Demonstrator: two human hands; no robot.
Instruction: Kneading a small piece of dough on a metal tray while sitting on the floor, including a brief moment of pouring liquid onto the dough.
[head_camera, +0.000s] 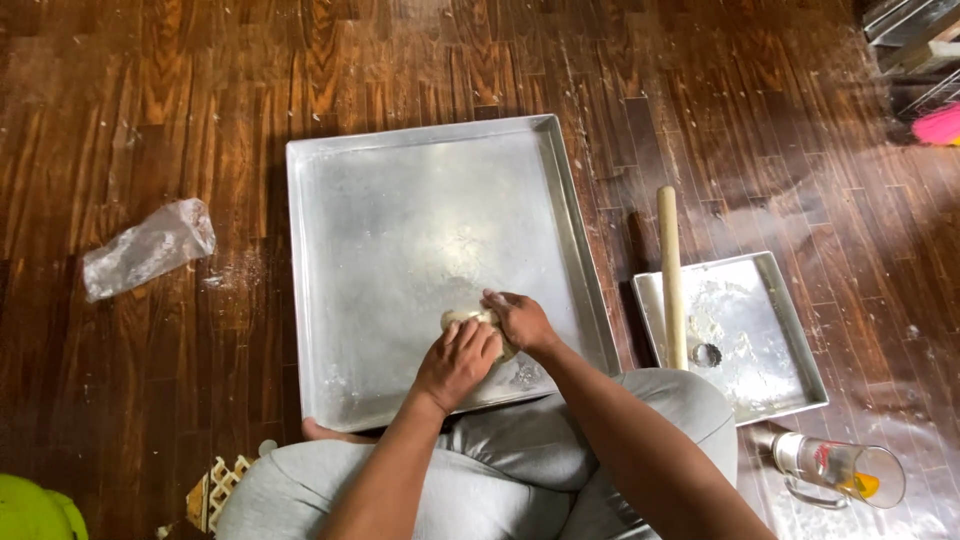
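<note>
From my head camera, my left hand (458, 362) and right hand (520, 320) both curl closed around a small pale lump of dough (470, 320), pressing it near the front edge of the big metal tray (400, 200). I'd judge the kneading underway: the dough is still a lump, and the rolling pin (670, 275) lies idle across the small tray (770, 330).

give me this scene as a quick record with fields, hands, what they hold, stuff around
left hand: pressed on the dough lump, fingers curled over it
right hand: cupped on the lump's far side
dough lump: small, pale, inside the large tray
large tray: square, metal, on the wood floor
small tray: floury, to the right
rolling pin: lying across the small tray's left edge
ring cutter: in the small tray
plastic bag: crumpled, left of the large tray
glass jug: on its side, lower right
</note>
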